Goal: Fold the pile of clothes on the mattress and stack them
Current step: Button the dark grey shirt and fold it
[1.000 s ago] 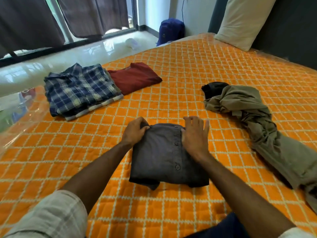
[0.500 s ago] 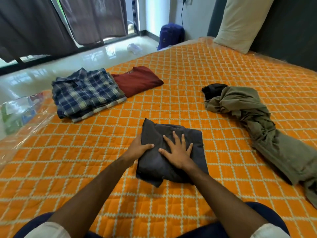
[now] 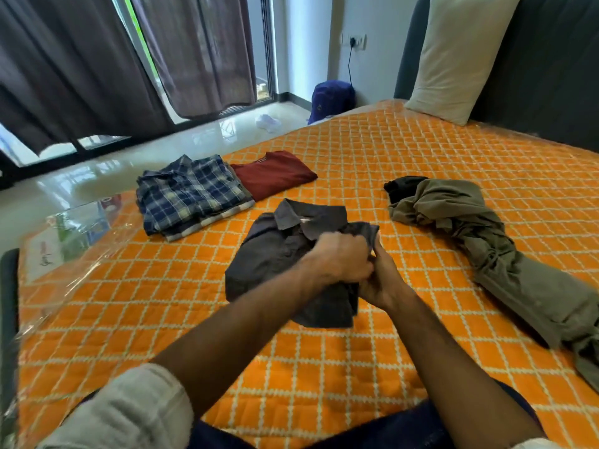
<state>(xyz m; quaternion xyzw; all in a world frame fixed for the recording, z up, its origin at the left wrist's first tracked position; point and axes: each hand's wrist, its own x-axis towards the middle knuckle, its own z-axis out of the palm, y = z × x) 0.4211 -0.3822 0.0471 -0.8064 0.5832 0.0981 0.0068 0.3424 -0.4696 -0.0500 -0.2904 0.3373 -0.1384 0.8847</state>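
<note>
1. Head view, the only one: a folded grey shirt [image 3: 285,251] lies in the middle of the orange mattress [image 3: 405,176], collar towards the far side.
2. Both hands meet at the shirt's right edge. The left hand [image 3: 343,260] reaches across the cloth with its fingers curled into the fabric; the right hand [image 3: 381,280] grips the same edge from the outer side, touching the left. The right part of the shirt looks gathered up off the mattress.
3. Two folded pieces lie at the far left, side by side: a plaid shirt [image 3: 191,196] on top of other folded cloth and a red shirt [image 3: 275,173] just beside it.
4. Olive trousers [image 3: 479,241] lie crumpled on the right, well apart from the shirt, with a black garment [image 3: 402,186] at their far end. Both look unfolded.
5. The step in hand seems to be picking up the grey shirt to carry it to the stack.
6. To do it well, one hand should slide flat under the bundle while the other holds the top, so the folds do not slip open.
7. Lifting by one edge alone risks the lower layers dropping out.
8. Setting it squarely on the plaid shirt, collar aligned, would keep the stack level.
</note>
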